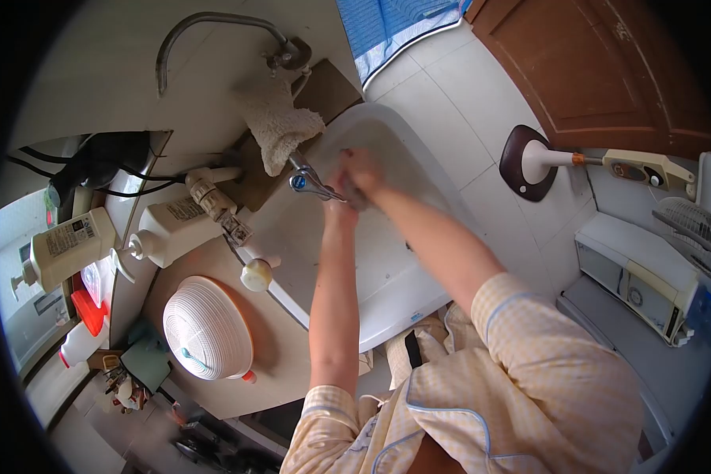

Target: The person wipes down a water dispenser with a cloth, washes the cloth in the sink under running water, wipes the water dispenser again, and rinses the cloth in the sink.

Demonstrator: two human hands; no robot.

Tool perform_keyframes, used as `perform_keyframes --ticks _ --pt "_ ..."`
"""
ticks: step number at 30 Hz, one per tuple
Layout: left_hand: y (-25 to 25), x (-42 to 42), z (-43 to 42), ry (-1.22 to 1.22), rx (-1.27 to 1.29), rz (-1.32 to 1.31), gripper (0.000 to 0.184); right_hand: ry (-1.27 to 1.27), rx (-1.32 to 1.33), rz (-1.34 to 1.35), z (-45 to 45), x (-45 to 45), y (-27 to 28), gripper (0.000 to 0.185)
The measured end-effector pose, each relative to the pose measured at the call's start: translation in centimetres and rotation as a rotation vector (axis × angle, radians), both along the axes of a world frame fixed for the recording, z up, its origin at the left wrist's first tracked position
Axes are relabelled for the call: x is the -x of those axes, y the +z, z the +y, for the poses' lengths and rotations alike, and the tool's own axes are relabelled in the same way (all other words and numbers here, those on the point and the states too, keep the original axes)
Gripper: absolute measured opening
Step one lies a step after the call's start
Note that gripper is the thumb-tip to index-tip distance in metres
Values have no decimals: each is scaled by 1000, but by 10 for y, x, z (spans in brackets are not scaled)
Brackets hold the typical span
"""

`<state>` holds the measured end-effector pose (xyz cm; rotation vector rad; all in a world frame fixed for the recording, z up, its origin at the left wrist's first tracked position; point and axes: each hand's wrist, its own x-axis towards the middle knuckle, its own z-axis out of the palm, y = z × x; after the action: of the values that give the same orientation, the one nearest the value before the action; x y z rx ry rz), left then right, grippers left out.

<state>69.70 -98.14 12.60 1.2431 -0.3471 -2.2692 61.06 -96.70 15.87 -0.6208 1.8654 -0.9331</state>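
Head-worn fisheye view, facing forward and down, above a sink [399,310]

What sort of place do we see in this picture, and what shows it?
Probably a washroom, perhaps in a home: there is a white sink with a metal faucet, and pump bottles stand beside it.

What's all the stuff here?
rounded basin: 1, white, centre
metal tap: 1, silver, at basin
curved pipe: 1, silver, upper left
fluffy cloth: 1, cream, by tap
pump bottles: 2, white, left
ribbed bowl: 1, white, left
panelled door: 1, brown, right
hanging fabric: 1, blue, top
standing fan: 1, white, right
boxy appliance: 1, white, right
tiles: several, pale, right
unclear clutter: uncountable, mixed, left
checked sleeves: 2, cream, bottom
left hand, right hand: 2, bare, at basin
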Motion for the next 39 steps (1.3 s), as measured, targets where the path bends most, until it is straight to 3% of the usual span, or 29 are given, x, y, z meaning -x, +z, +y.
perform_keyframes --ticks 2,3,5,6,7,8,9,10,11,12,13,15,16,18,19,20,21,22,24,26,27,29,30,32,37,39 --pt "40 12 2 -80 -105 -261 22 110 70 116 6 26 -14 31" --pt "37 4 0 -71 -105 -269 22 118 73 107 6 32 -16 31" --pt "17 -7 -11 -276 337 -249 24 471 36 132 5 51 -10 31" --pt "7 -15 -23 -453 508 -601 28 476 34 139 6 58 0 31" --pt "22 -17 -26 -449 505 -596 28 676 2 269 7 65 15 31" --pt "38 -21 -26 -730 730 -734 30 874 -30 396 8 69 27 31" --pt "51 -25 -27 -1016 956 -867 33 875 -30 395 6 72 34 31" --pt "50 -28 -28 -1018 957 -871 33 1170 -15 523 2 75 38 29" --pt "48 -32 -28 -1135 1142 -962 41 1464 1 651 -1 76 41 27" --pt "45 -36 -29 -1249 1328 -1049 50 1461 3 649 -1 74 34 27" --pt "38 -42 -33 -1250 1329 -1049 50 1459 -34 676 0 69 21 25" --pt "25 -54 -47 -1329 1052 -831 47 1453 -75 703 -3 71 3 23" --pt "14 -63 -49 -1328 1052 -831 47 1452 -106 627 -8 75 0 22" --pt "-1 -78 -51 -955 397 -377 42 1448 -130 549 -11 78 6 23" --pt "2 -82 -46 -955 398 -382 42 1168 -165 304 -9 81 22 26" --pt "5 -84 -36 -652 312 -194 38 881 -196 66 -6 81 34 29" --pt "7 -82 -27 -349 224 -6 33 881 -194 65 -3 77 33 29" --pt "8 -74 -22 -348 224 -6 33 740 -166 -72 0 73 26 32" --pt "7 -57 -11 65 162 231 26 597 -141 -202 11 61 4 35" --pt "1 -46 -9 153 116 297 26 267 186 -394 25 43 -22 44" --pt "-4 -41 -8 237 72 359 26 269 182 -391 29 33 -10 44" --pt "-13 -28 -9 211 46 332 22 74 -80 -200 31 3 30 44" --pt "-17 -22 -9 182 21 304 19 75 -83 -200 37 -15 38 44" --pt "-20 -14 -8 171 -7 245 21 156 197 261 44 -39 49 45" --pt "-22 4 -2 143 9 2 25 95 -27 92 21 -12 12 29" --pt "-22 0 2 -2 15 -57 26 192 37 345 16 0 -26 34"
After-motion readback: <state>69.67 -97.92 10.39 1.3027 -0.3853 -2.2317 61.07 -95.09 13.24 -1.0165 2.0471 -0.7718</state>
